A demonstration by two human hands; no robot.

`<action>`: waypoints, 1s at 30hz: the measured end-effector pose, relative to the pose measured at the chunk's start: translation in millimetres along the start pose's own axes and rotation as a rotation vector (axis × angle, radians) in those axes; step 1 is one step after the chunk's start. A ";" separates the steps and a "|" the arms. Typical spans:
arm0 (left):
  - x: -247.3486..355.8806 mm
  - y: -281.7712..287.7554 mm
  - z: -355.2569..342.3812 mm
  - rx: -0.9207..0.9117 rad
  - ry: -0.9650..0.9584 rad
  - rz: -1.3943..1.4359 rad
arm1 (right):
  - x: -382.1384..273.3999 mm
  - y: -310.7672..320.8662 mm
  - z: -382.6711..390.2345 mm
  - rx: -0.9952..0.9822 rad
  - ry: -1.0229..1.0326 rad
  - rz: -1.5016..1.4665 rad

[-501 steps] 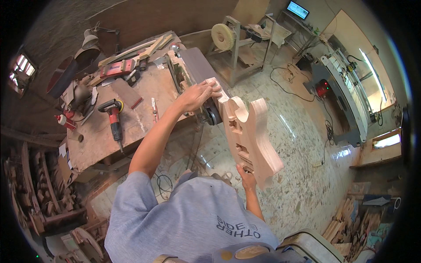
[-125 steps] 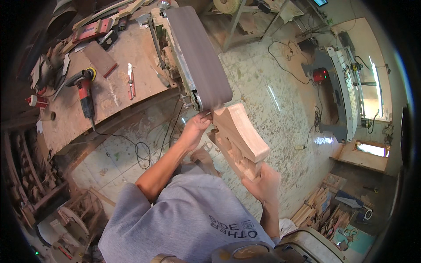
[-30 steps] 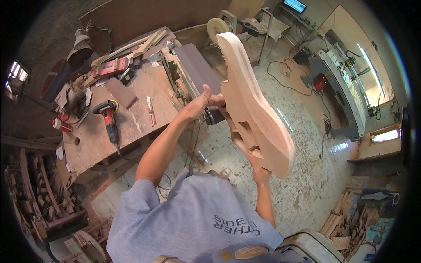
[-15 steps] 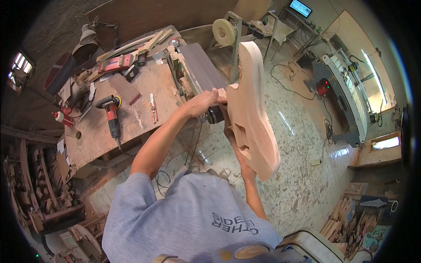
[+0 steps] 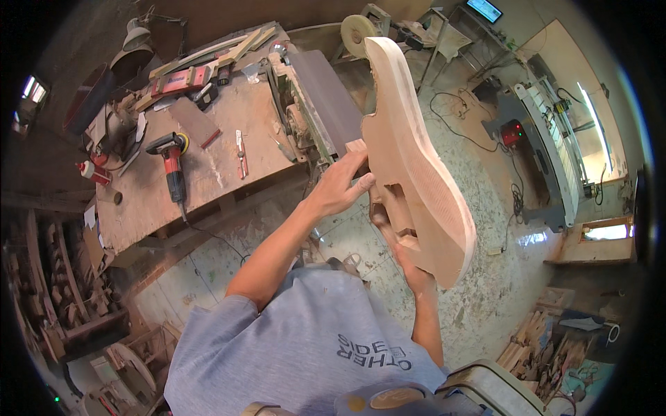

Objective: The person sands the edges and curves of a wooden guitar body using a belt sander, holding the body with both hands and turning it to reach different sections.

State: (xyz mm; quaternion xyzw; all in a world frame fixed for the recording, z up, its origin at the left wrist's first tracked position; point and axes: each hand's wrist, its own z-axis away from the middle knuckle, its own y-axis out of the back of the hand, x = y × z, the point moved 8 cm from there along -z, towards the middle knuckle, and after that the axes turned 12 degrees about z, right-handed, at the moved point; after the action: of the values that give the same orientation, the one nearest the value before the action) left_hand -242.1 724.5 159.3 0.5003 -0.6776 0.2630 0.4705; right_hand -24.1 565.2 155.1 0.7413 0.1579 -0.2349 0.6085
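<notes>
A bare wooden electric guitar body (image 5: 423, 166) is held up on edge in front of my chest, its cut cavities facing left and its curved side toward me. My left hand (image 5: 340, 186) grips its left edge beside a small protruding wood block (image 5: 356, 146), thumb apart from the fingers. From below, my right hand (image 5: 416, 270) holds the lower end; its fingers are partly hidden behind the wood. Just beyond the left hand lies the grey sanding belt (image 5: 322, 93) of a belt sander.
On the workbench (image 5: 229, 156) at left lie an angle grinder (image 5: 173, 166), a red-handled cutter knife (image 5: 241, 154), a flat wood block (image 5: 194, 121) and a glue bottle (image 5: 94, 172). A round buffing wheel (image 5: 357, 35) stands behind. A machine frame (image 5: 544, 152) stands right, with cables on the floor.
Both hands have drawn the guitar body nearer to me and slightly right, away from the belt sander. It is tilted more, and my left hand has moved down and right with it.
</notes>
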 end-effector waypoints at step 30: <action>-31.3 22.6 -37.7 -0.077 0.490 0.753 | -191.8 122.5 -152.9 -0.214 0.282 0.345</action>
State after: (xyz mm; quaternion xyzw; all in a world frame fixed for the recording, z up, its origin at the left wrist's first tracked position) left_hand -247.1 777.3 149.5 0.1241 -0.6905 0.5012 0.5066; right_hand -97.6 698.8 382.9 0.7141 0.1365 -0.0039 0.6866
